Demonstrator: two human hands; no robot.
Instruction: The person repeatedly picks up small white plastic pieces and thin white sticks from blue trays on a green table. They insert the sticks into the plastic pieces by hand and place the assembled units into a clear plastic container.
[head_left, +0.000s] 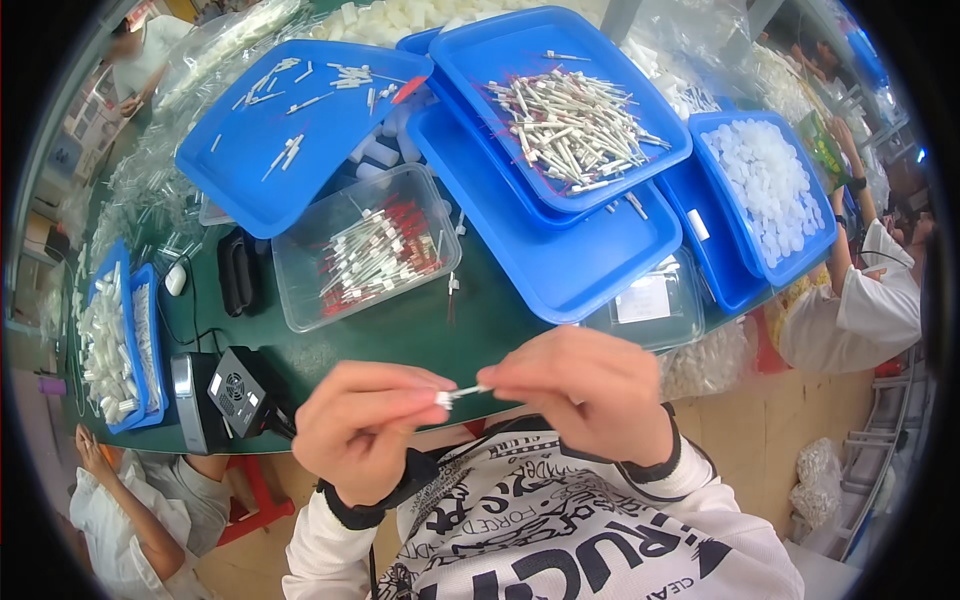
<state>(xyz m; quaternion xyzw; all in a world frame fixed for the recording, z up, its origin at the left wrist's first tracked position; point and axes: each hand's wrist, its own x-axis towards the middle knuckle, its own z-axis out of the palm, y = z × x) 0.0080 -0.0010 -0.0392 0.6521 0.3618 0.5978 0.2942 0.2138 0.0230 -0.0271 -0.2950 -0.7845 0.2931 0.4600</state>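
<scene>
Close to the table's near edge, my left hand [362,425] is closed in a pinch on a small white fitting [443,399]. A thin white rod [468,390] runs from that fitting to my right hand [595,390], whose thumb and fingers pinch its other end. Whether rod and fitting are joined is hidden by my fingertips. Just beyond my hands stands a clear plastic bin [290,262] with many similar white pieces and red wires. Farther back, a blue tray [665,130] holds a large heap of white rods with thin red leads.
A tilted blue tray [240,190] with a few rods rests at the left. Another blue tray [822,235] at the right holds white plastic pieces. A black box-shaped device [238,392] and a black case [237,272] sit left. Co-workers sit on both sides.
</scene>
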